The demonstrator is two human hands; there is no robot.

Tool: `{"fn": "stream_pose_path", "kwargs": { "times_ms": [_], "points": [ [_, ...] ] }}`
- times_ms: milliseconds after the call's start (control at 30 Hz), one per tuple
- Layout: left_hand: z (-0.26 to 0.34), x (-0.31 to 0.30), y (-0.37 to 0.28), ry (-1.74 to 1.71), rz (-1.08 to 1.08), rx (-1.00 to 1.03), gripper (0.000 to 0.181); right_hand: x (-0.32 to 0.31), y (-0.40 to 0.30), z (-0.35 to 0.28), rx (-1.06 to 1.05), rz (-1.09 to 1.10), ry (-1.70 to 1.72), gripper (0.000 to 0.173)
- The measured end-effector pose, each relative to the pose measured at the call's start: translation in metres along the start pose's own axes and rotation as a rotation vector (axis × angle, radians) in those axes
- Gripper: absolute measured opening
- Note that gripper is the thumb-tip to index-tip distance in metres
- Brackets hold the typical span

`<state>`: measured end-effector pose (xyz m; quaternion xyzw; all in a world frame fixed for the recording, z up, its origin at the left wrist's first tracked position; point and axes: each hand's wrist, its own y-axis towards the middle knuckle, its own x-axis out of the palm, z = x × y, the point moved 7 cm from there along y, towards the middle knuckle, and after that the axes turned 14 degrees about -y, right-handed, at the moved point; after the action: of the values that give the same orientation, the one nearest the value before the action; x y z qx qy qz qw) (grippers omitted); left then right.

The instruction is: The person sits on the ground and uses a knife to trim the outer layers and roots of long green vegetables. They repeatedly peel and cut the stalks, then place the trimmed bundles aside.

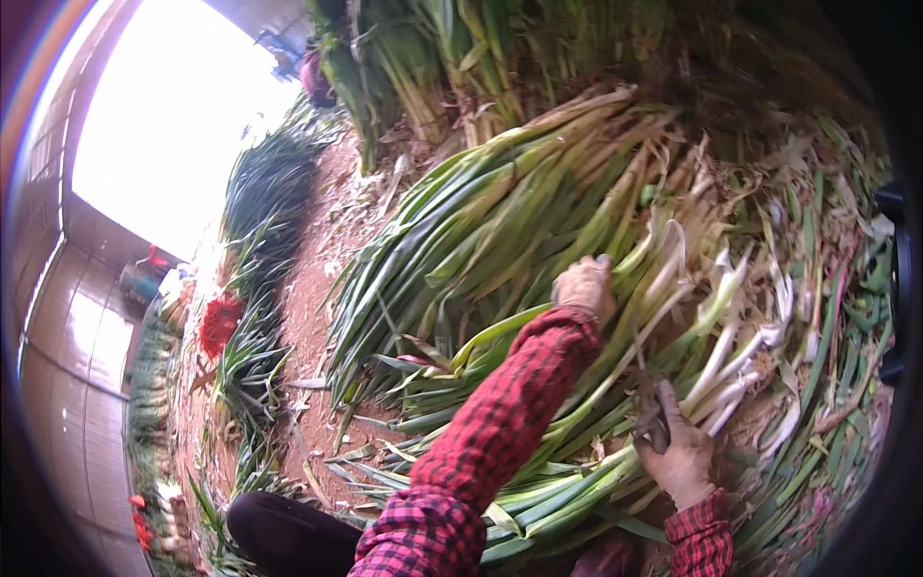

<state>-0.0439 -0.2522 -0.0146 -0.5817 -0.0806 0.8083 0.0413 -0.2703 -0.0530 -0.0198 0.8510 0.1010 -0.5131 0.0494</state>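
Note:
My left hand (585, 288), below a red-and-black checked sleeve, is closed around green onion stalks (631, 263) at the pile's middle. Lower right, my right hand (678, 447) has its palm side partly in view; its thumb and fingers hold a dark, thin knife-like tool (649, 411), blurred, pointing up between the two hands. A big heap of long green onions (461, 209) lies under and beyond my left hand, leaves to the left, roots to the right. Peeled white stalks (721, 360) lie just right of the tool. More green onions (570, 498) lie below, near my knees.
Upright bundles of green onions (433, 79) stand at the top. A long row of them (267, 195) runs along the left on reddish soil (317, 267), beside a red bundle of ties or netting (218, 324). Stripped leaves (815, 425) litter the right. A person (315, 76) is partly visible far off.

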Motion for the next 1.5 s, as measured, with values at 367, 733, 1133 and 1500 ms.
{"fn": "stream_pose_path", "kwargs": {
  "times_ms": [367,733,1133,1500],
  "points": [
    [-0.063,-0.004,-0.128,-0.466,-0.156,-0.057,0.061,-0.023,-0.037,-0.024,0.015,0.19,0.044,0.086],
    [-0.082,0.033,-0.183,-0.937,-0.217,-0.206,0.049,-0.004,-0.043,-0.048,-0.183,0.105,0.088,0.092],
    [-0.088,0.041,-0.219,-1.469,-0.318,-0.36,0.046,-0.01,0.034,-0.03,-0.056,0.036,-0.006,0.102],
    [-0.093,0.066,-0.24,-1.467,-0.346,-0.349,0.054,0.011,0.065,-0.022,-0.146,0.246,-0.105,0.085]
  ]
}}
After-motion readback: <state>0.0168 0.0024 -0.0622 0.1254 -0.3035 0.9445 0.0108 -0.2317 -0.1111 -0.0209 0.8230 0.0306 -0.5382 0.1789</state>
